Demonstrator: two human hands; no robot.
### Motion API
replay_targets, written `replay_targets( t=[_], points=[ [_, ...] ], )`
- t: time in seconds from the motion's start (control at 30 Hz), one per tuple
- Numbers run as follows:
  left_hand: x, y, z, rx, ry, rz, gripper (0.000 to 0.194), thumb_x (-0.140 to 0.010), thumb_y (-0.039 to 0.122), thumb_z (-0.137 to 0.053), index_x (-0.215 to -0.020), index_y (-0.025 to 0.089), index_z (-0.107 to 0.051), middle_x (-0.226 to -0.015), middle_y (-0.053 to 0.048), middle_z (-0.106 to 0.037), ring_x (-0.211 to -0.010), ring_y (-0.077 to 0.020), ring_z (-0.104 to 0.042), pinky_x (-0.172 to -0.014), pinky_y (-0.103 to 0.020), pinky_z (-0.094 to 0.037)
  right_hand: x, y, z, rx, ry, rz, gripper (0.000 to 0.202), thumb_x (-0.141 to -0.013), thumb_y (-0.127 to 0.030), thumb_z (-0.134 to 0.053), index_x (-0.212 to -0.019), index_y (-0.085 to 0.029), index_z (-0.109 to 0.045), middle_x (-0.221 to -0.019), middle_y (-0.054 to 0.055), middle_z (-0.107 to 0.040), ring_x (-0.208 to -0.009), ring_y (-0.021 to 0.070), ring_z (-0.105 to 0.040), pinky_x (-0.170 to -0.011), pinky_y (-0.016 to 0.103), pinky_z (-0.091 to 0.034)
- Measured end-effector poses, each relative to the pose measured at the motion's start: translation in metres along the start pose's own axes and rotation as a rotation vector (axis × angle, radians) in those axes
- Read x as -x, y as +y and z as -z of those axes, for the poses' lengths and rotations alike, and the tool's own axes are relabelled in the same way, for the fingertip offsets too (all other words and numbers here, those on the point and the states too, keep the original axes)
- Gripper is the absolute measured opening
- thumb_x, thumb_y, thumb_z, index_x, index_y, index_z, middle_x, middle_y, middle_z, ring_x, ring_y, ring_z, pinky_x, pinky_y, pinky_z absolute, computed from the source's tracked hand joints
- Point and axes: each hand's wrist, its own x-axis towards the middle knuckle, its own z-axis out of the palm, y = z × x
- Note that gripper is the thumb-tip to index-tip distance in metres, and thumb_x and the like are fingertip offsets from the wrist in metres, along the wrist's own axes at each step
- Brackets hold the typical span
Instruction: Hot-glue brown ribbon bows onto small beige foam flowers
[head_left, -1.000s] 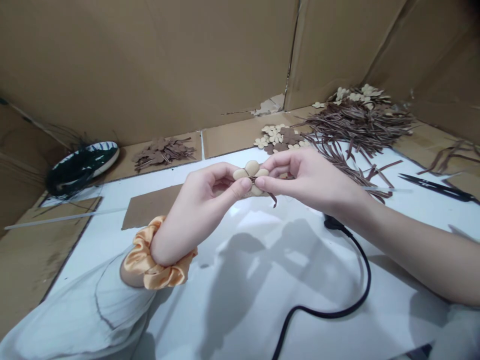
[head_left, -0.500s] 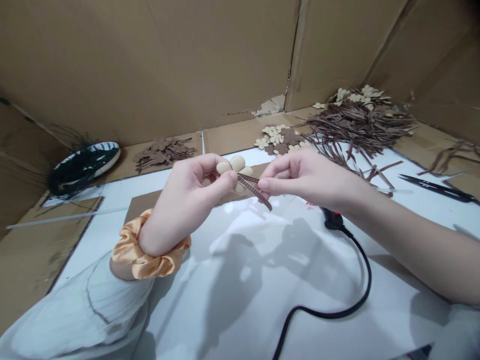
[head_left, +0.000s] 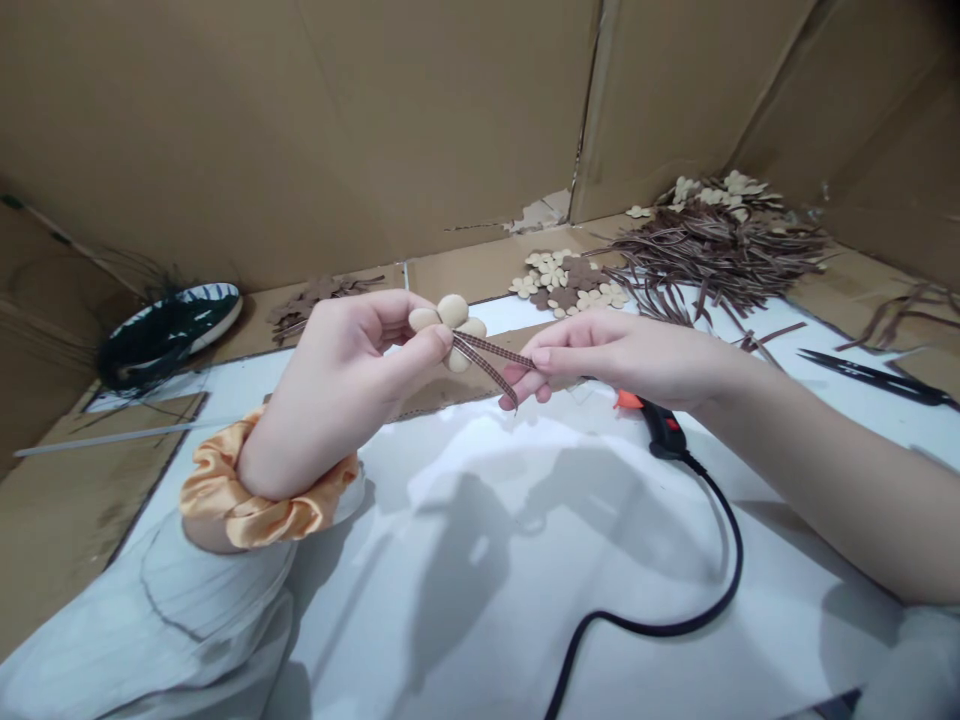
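Observation:
My left hand [head_left: 360,350] is closed, pinching a cream flower-shaped piece [head_left: 453,309] between thumb and fingers. A brown checked ribbon [head_left: 491,372] comes out from under the left thumb in two strands. My right hand [head_left: 592,355] pinches the upper strand near its end, drawing it out to the right. The lower strand hangs down, its tip close to the right fingertips. Both hands are held above the white work surface [head_left: 450,580]. Part of the flower is hidden behind my left thumb.
Behind the right hand lie cream and brown flower pieces [head_left: 574,280] and a heap of brown ribbons [head_left: 720,250]. Black tweezers [head_left: 874,377] rest at the right. A black tool with an orange tip [head_left: 664,430] trails a cable. A plate with dark thread [head_left: 169,335] stands at left.
My left hand and the flower have shifted left and slightly up. My right hand has moved slightly right, the ribbon strands showing longer between the hands. More of the orange-tipped tool shows.

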Motion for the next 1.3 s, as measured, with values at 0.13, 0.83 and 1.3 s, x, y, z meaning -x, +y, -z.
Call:
replay_targets(
  t=[0.13, 0.83, 1.3],
  points=[
    [-0.002, -0.001, 0.003, -0.022, -0.023, 0.003, 0.022, -0.077, 0.028, -0.058, -0.059, 0.016, -0.059, -0.059, 0.001, -0.055, -0.056, -0.0108, -0.050, -0.049, -0.020, -0.034, 0.001, 0.006, 0.007, 0.026, -0.010, -0.078, 0.023, -0.085, -0.030, -0.054, -0.098, -0.026, -0.073, -0.101, 0.002, -0.073, -0.099, 0.0204, -0.063, -0.036, 0.020, -0.029],
    [-0.001, 0.001, 0.004, -0.151, -0.016, -0.063, 0.023, -0.077, 0.028, -0.057, -0.057, 0.017, -0.059, -0.055, 0.002, -0.051, -0.050, -0.0106, -0.042, -0.049, -0.023, -0.029, -0.003, 0.003, 0.000, 0.119, -0.093, -0.056, 0.015, -0.072, -0.031, -0.070, -0.082, -0.020, -0.072, -0.071, 0.001, -0.070, -0.062, 0.0132, -0.059, -0.052, 0.024, -0.040],
    [-0.001, -0.002, 0.003, -0.113, -0.111, -0.057, 0.022, -0.079, 0.029, -0.055, -0.062, 0.017, -0.063, -0.060, 0.001, -0.059, -0.052, -0.0110, -0.046, -0.050, -0.023, -0.032, -0.001, 0.000, 0.006, 0.271, -0.109, -0.035, 0.027, -0.080, -0.042, -0.060, -0.075, -0.021, -0.076, -0.051, -0.003, -0.055, -0.042, 0.0063, -0.035, -0.039, 0.023, -0.020]
  ],
)
